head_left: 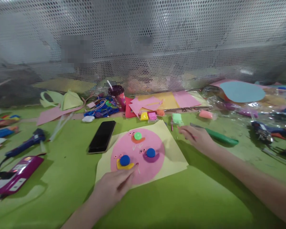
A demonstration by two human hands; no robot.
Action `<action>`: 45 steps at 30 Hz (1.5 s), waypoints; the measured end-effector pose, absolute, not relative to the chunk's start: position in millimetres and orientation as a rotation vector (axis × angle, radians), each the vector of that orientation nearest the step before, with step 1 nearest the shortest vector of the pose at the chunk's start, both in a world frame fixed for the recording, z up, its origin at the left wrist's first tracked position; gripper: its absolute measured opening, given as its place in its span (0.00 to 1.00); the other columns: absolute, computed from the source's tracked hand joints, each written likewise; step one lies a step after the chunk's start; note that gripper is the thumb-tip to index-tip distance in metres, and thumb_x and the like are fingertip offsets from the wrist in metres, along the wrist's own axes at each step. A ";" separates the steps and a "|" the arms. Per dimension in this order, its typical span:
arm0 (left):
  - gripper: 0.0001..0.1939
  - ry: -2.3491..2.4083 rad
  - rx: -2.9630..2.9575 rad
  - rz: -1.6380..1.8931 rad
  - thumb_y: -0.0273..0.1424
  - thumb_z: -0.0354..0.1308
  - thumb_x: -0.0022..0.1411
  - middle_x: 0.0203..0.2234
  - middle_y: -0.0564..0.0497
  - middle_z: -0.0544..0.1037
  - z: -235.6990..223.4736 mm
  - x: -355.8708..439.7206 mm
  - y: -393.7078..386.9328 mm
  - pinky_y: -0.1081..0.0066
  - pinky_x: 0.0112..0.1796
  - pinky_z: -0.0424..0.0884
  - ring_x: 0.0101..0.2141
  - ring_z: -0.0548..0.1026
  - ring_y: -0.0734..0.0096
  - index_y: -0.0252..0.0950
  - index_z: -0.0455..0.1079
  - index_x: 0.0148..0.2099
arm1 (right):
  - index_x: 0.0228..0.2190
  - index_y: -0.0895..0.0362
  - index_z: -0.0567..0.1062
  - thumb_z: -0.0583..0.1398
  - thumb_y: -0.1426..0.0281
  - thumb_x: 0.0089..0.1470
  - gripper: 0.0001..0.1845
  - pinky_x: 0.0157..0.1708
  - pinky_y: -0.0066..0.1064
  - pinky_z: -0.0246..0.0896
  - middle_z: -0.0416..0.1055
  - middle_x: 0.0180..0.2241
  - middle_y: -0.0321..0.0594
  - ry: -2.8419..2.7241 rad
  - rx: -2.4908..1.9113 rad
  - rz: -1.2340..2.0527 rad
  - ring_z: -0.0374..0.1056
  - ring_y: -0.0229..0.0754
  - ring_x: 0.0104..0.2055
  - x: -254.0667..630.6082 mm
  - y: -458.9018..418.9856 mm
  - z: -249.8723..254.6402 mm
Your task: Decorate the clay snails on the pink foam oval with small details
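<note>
A large pink paper circle lies on a pale yellow sheet. Three clay snails are on it: one with a light green shell, one with a blue shell on a yellow body, and one with a blue shell on a purple body. My left hand rests on the circle's lower edge, index finger stretched past the yellow body, thumb apart. Beyond the sheet's right edge, my right hand reaches low over the table with fingers extended, near a thin pink stick. Nothing shows clearly in its fingers.
A black phone lies left of the sheet. Wrapped clay, including a light green block, sits behind it. A green tool lies by my right arm. Glue guns, a lidded cup and coloured papers surround the area.
</note>
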State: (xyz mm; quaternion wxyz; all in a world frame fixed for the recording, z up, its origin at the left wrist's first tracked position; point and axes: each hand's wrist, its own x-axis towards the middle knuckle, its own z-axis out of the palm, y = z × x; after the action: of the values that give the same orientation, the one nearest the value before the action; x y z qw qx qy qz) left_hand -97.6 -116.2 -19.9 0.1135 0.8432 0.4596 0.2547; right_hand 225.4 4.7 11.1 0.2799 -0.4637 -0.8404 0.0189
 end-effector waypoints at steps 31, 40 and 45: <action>0.15 1.536 2.661 0.988 0.33 0.46 0.64 0.25 0.53 0.78 9.9 -142.3 -31.3 0.78 0.24 0.67 0.19 0.70 0.78 0.37 0.75 0.41 | 0.46 0.56 0.72 0.43 0.66 0.62 0.22 0.32 0.38 0.66 0.71 0.29 0.45 -2.643 -0.980 -0.282 0.66 0.46 0.34 264.2 -9.1 13.4; 0.15 1.520 2.654 0.957 0.32 0.46 0.63 0.34 0.51 0.80 9.6 -141.2 -34.4 0.77 0.30 0.72 0.25 0.76 0.75 0.37 0.75 0.41 | 0.47 0.58 0.72 0.43 0.66 0.62 0.23 0.34 0.37 0.67 0.71 0.31 0.47 -2.706 -0.988 -0.239 0.67 0.46 0.35 252.2 -4.6 9.3; 0.15 1.456 2.678 0.946 0.30 0.47 0.63 0.36 0.49 0.80 8.4 -138.2 -33.6 0.77 0.34 0.72 0.31 0.78 0.72 0.33 0.75 0.40 | 0.46 0.56 0.73 0.44 0.65 0.62 0.22 0.33 0.36 0.66 0.71 0.30 0.46 -2.728 -0.995 -0.312 0.67 0.46 0.35 261.0 -9.4 8.2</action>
State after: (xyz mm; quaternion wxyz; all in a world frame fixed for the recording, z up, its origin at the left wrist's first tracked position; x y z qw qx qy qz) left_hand -138.2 -33.6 8.4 -0.0251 0.8388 0.4560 0.2963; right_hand 261.0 -9.4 8.2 0.1105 -0.3385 -0.9284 -0.1062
